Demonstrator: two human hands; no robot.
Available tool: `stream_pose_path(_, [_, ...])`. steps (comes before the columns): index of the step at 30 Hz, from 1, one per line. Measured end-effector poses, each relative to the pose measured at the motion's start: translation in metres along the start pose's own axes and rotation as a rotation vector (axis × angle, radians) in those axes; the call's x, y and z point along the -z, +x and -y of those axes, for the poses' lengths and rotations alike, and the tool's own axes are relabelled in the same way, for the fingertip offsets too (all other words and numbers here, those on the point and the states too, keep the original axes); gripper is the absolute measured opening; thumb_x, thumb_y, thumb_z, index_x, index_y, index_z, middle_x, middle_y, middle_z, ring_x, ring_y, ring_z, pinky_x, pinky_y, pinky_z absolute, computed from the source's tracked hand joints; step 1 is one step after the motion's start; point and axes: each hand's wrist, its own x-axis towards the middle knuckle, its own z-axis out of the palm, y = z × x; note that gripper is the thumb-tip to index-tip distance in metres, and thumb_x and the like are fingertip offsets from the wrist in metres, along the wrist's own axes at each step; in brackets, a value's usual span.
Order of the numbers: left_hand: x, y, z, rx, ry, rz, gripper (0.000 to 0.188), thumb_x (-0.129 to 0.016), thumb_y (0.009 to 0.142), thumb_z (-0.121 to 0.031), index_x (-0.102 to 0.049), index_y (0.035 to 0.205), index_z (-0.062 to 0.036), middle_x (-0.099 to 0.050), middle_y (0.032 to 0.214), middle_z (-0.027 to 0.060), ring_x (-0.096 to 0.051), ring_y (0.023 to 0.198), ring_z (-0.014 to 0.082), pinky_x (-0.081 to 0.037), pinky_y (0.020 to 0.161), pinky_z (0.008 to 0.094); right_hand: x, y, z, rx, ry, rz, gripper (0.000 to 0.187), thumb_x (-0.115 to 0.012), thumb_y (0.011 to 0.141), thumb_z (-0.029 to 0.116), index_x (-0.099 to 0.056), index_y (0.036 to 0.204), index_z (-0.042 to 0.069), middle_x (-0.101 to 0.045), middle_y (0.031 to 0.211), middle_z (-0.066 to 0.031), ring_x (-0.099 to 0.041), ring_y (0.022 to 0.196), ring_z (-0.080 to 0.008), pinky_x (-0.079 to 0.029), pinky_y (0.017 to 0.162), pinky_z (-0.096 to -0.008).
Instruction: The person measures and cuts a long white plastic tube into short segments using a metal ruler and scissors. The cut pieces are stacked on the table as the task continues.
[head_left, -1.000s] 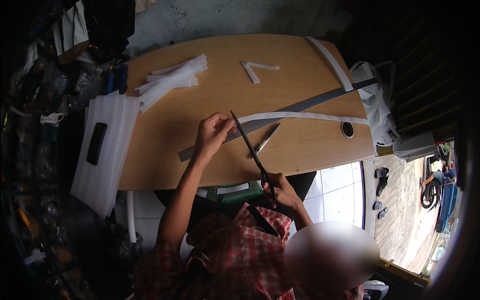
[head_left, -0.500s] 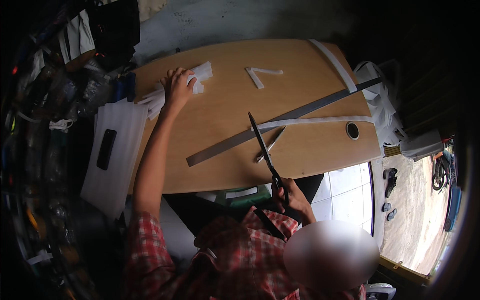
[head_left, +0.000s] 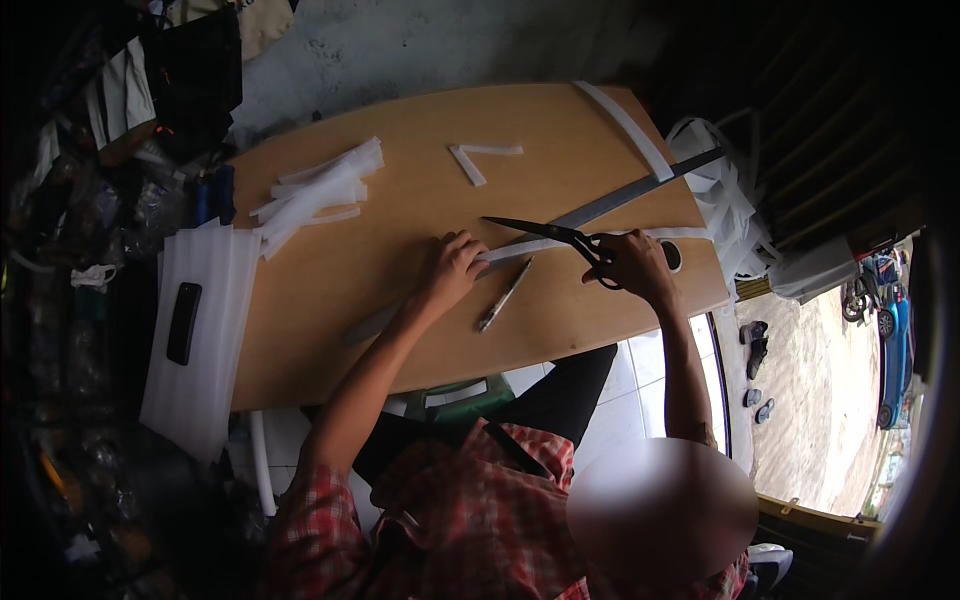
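A long, narrow white foam strip [head_left: 545,246] runs across the right half of the wooden table. Its left end is between the bent fingers of my left hand [head_left: 458,268]. My right hand [head_left: 640,265] grips black scissors [head_left: 560,232] by the handles, above the strip, with the blades pointing left. Under the strip, a long grey metal ruler [head_left: 630,195] lies aslant, partly hidden by my left hand and forearm. A pen [head_left: 507,294] rests just in front of the strip. The roll of tape [head_left: 674,257] beside my right hand is partly covered by it.
On the table [head_left: 420,360] lie a pile of white foam pieces [head_left: 325,188], a small V-shaped strip [head_left: 466,165] and another strip [head_left: 628,132]. Foam sheets [head_left: 215,340] carrying a black phone [head_left: 183,323] overhang the left edge. Loose strips [head_left: 712,195] hang past the right end.
My left hand has left the foam pile and moved right to the strip's end. My right hand has raised the scissors from the table's front edge to over the strip.
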Motion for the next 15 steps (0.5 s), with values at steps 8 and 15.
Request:
stream_pose_path(8, [0.04,-0.041,0.0,0.044,0.089,-0.055,0.015,-0.075,0.086,-0.009,-0.074,0.1,-0.0035,-0.064,0.091,0.0118,-0.063,0.09,0.0339,-0.05,0.081,0.0445,-0.046,0.125,-0.044,0.286,-0.238,-0.035,0.045,-0.085,0.073,0.016,-0.074,0.116,0.009,-0.075,0.098,-0.0114,-0.073,0.098,-0.0294,-0.058,0.08,-0.0435])
stream_pose_path(15, [0.059,-0.069,0.004,0.153,0.076,-0.094,0.016,-0.076,0.087,-0.011,-0.073,0.101,-0.0044,-0.065,0.093,0.011,-0.065,0.087,0.034,-0.052,0.077,0.0435,-0.063,0.161,-0.036,0.243,-0.305,0.145,0.045,-0.082,0.078,0.01,-0.071,0.122,0.014,-0.071,0.111,-0.0091,-0.066,0.108,-0.0308,-0.055,0.089,-0.0439])
